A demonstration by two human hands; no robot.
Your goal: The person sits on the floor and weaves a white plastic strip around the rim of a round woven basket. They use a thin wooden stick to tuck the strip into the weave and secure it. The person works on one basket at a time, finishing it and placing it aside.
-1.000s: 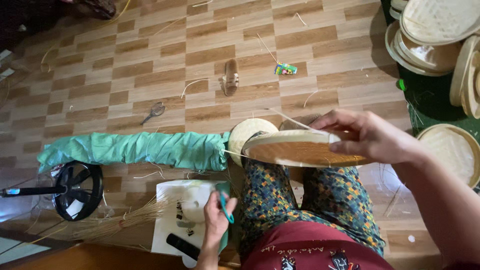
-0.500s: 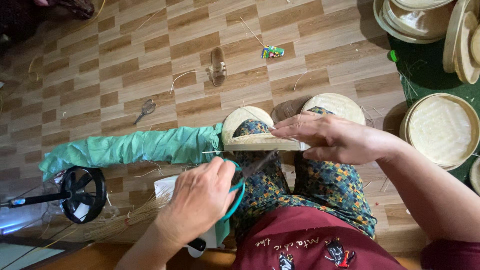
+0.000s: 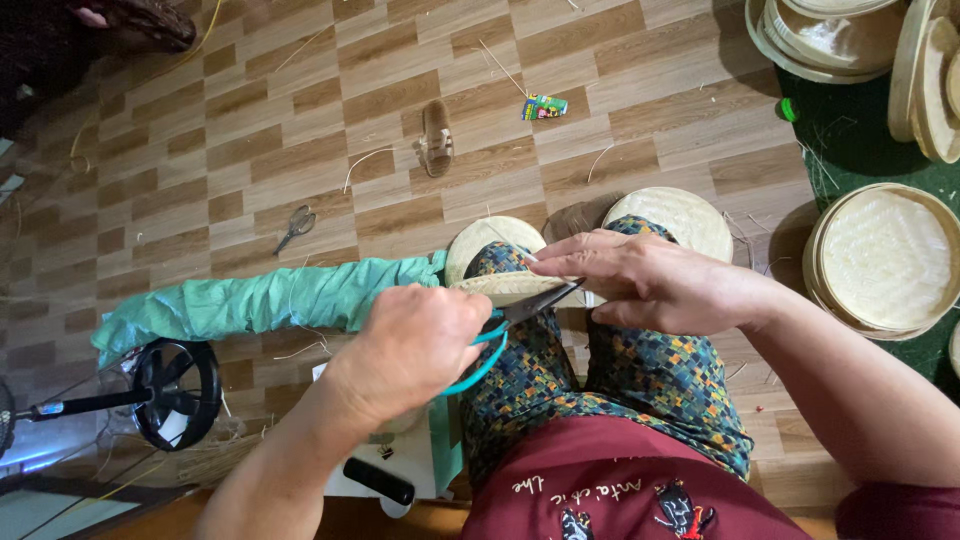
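Observation:
My left hand [image 3: 415, 345] grips teal-handled scissors [image 3: 500, 330], their dark blades pointing at the edge of a round woven bamboo lid [image 3: 500, 287] that rests on my knees. My right hand [image 3: 650, 285] lies on top of that lid and holds it flat against my patterned trousers. Two more round woven lids lie on the floor just beyond my knees, one [image 3: 490, 240] on the left and one [image 3: 675, 215] on the right.
A rolled teal cloth [image 3: 260, 300] lies on the wood-pattern floor at my left, with a small black fan [image 3: 175, 395] nearer me. Another pair of scissors [image 3: 295, 225], a sandal [image 3: 437, 140] and a small colourful packet [image 3: 543, 106] lie farther out. Stacked woven baskets [image 3: 880, 255] fill the right side.
My left hand rose from the white board on the floor with the teal scissors and brought them to the lid. My right hand lowered the lid from a tilted hold onto my knees.

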